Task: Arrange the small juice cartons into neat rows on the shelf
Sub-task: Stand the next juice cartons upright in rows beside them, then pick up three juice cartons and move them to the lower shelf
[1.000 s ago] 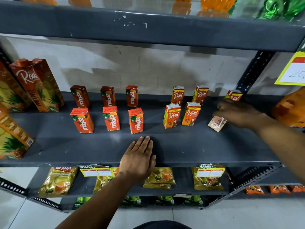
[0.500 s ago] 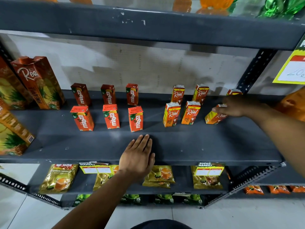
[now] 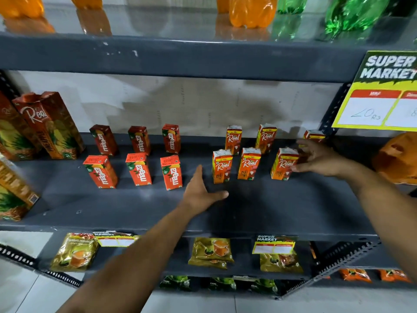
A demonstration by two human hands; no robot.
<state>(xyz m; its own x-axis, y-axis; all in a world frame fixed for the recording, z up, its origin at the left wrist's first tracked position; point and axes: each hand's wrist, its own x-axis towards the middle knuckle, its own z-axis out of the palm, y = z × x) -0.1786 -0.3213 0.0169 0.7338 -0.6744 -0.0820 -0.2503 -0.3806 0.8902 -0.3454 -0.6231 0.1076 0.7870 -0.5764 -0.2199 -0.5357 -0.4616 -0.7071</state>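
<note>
Right hand (image 3: 316, 160) sits at the right side of the front-right Real carton (image 3: 284, 164), fingers spread, fingertips touching or just off its side; no closed grip, carton stands upright on the grey shelf (image 3: 259, 211). Left hand (image 3: 202, 193) is flat and open, palm down on the shelf, just left-front of the Real cartons, holding nothing.

Using that front-right Real carton as landmark: two more Real cartons (image 3: 234, 164) stand to its left in the same front row, two stand behind-left in the back row, and one back carton (image 3: 313, 135) is just behind it, partly hidden by the right hand. Six Maaza cartons (image 3: 140, 169) sit well to the left in two rows of three.

Looks like the final nudge of the last front carton, spacing slightly wider than its neighbours.

Risks: small light carton, a sideways push high up could tip it into the next Real carton and domino the row; hand pulling back could clip the hidden back carton; over-push skews the front face
</note>
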